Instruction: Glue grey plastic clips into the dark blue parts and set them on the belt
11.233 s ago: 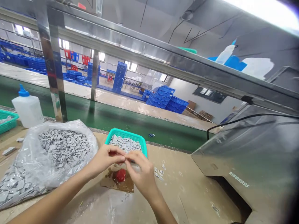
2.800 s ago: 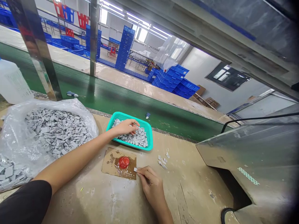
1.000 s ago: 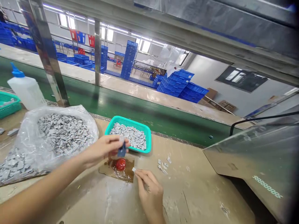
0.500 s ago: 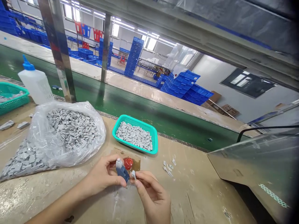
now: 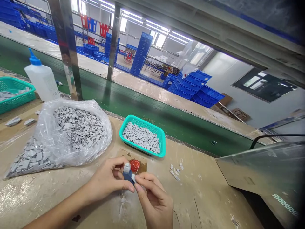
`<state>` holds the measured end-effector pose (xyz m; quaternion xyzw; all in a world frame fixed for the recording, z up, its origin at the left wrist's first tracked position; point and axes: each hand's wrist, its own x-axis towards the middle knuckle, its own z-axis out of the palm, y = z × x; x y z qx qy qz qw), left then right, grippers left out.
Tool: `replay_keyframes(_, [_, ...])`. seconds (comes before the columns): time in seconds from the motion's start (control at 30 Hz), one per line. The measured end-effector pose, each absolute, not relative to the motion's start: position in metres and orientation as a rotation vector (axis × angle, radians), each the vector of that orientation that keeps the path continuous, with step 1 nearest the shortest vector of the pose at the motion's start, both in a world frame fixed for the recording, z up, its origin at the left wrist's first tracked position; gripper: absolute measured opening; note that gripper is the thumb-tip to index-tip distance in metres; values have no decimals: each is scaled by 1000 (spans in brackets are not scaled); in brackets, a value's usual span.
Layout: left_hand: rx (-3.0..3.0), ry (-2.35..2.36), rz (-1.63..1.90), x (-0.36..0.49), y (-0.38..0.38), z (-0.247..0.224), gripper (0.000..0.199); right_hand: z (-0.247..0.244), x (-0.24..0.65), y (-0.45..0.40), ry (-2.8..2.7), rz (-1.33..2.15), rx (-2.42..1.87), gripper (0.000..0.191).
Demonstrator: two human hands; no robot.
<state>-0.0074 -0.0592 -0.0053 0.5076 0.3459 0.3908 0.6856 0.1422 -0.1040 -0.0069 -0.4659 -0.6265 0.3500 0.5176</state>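
In the head view, the left hand (image 5: 108,178) grips a blue part (image 5: 128,177), and the right hand (image 5: 156,198) pinches a gray bit (image 5: 133,177) at its side. The blue part is over the tabletop (image 5: 202,194), near a red lump (image 5: 135,164).

Workbench (image 5: 190,203) (smudged), teal basket (image 5: 163,145), plastic bag (image 5: 52,135)

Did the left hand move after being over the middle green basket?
Yes: the left hand came toward the person, away from the middle green basket.
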Motion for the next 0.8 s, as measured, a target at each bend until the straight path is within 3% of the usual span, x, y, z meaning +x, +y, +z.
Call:
replay_keyframes(0.2, [1018, 732, 978, -9, -58, -7, 23, -8, 131, -109, -1603, 704, -1095, 34])
replay_keyframes(0.4, [483, 483, 1033, -2, -61, -9, 24, -18, 112, -114, -1689, 348, -1144, 50])
replay_keyframes(0.8, [261, 230, 971, -9, -56, -7, 23, -12, 150, -97, -1738, 176, -1229, 48])
